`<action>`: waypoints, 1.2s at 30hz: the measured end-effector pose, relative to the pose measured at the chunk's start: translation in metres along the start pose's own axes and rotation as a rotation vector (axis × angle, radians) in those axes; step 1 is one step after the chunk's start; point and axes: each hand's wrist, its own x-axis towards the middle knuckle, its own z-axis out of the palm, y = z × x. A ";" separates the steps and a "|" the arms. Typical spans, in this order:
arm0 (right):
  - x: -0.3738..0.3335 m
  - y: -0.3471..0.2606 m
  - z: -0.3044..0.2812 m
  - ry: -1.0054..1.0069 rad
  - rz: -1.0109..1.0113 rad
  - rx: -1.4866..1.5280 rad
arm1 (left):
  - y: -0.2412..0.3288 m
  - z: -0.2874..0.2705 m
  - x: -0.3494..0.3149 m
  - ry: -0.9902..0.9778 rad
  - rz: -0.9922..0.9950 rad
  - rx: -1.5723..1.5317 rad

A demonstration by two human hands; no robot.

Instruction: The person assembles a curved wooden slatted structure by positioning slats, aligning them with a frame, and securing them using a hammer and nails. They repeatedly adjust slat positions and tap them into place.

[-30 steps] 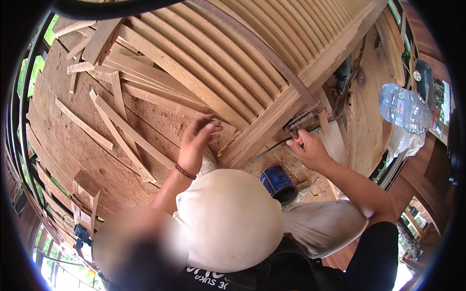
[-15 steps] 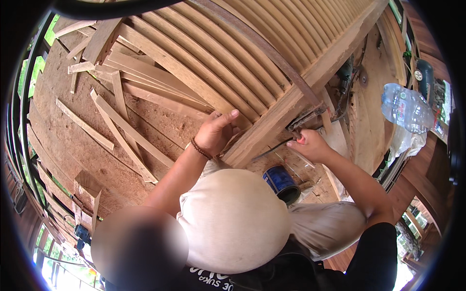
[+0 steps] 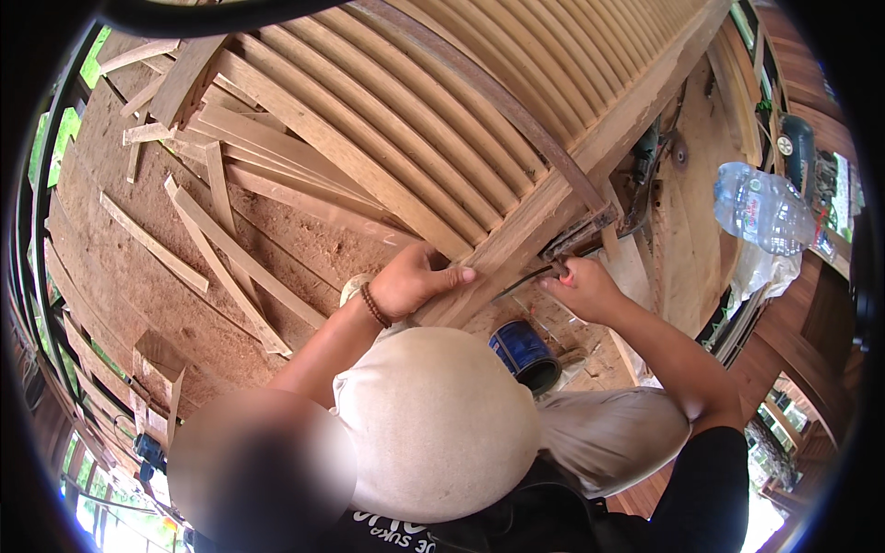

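A slatted wooden panel (image 3: 406,120) stretches across the upper middle, its thick rail (image 3: 516,240) running from my knees to the upper right. My left hand (image 3: 415,281), with a beaded bracelet, grips the rail's near end, thumb lying across the top. A rusty metal bar clamp (image 3: 498,97) spans the panel, and its jaw sits beside the rail. Just below that jaw my right hand (image 3: 585,290) is closed on a thin dark tool (image 3: 525,279). Something reddish-orange shows between those fingers; most of the handle is hidden.
Loose wooden strips (image 3: 226,258) lie over the sawdust-covered floor at left. A blue can (image 3: 525,355) stands between my knees. At right are a clear plastic bottle (image 3: 765,207) and a teal tank-like object (image 3: 797,147).
My left hand has shifted from the panel's slats down onto the rail's end, its thumb now across it. The right hand stays near the clamp jaw. The view has shifted slightly.
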 end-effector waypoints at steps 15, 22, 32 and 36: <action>-0.026 -0.006 -0.002 0.150 -0.102 -0.033 | 0.024 0.014 -0.017 0.047 0.070 -0.051; -0.015 0.000 0.006 0.147 -0.039 0.001 | 0.017 0.011 -0.014 0.033 0.001 -0.040; -0.005 0.007 -0.014 -0.150 -0.004 0.140 | 0.016 0.012 -0.013 0.056 0.040 -0.012; -0.014 0.000 -0.015 -0.041 -0.028 0.030 | 0.010 0.010 -0.011 0.044 0.062 -0.026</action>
